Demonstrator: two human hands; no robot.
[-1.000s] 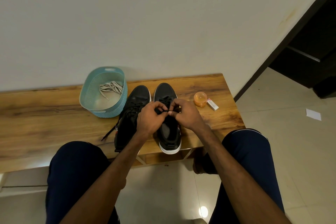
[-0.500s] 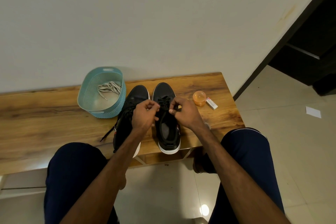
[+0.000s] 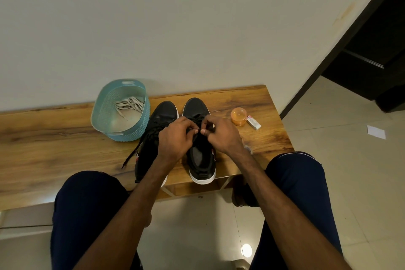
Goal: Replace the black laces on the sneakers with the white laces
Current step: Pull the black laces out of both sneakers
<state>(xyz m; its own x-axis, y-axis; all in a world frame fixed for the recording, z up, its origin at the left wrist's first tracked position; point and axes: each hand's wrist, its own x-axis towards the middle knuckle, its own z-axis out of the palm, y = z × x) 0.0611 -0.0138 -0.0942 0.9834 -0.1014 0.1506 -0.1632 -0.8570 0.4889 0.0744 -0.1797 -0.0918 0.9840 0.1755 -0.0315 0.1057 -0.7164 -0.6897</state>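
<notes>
Head view, left hand [image 3: 175, 137] and right hand [image 3: 222, 136] pinching black lace [image 3: 198, 119], sneaker [image 3: 201, 158] heel at bench [image 3: 263, 140] edge

Pair black, white soles, side by side, toes far: left sneaker [image 3: 162, 114], right sneaker [image 3: 196, 106]. Threaded black laces [image 3: 131, 155], one end trailing near-left. Bunched white laces [image 3: 129, 104] in teal basket [image 3: 96, 114], far left.

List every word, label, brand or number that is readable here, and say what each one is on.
No text here can be read.
Small white box: red band and some print, too small to read.
Right sneaker: red and white mark on its side, blurred.
Left sneaker: similar mark on its side, blurred.
</notes>
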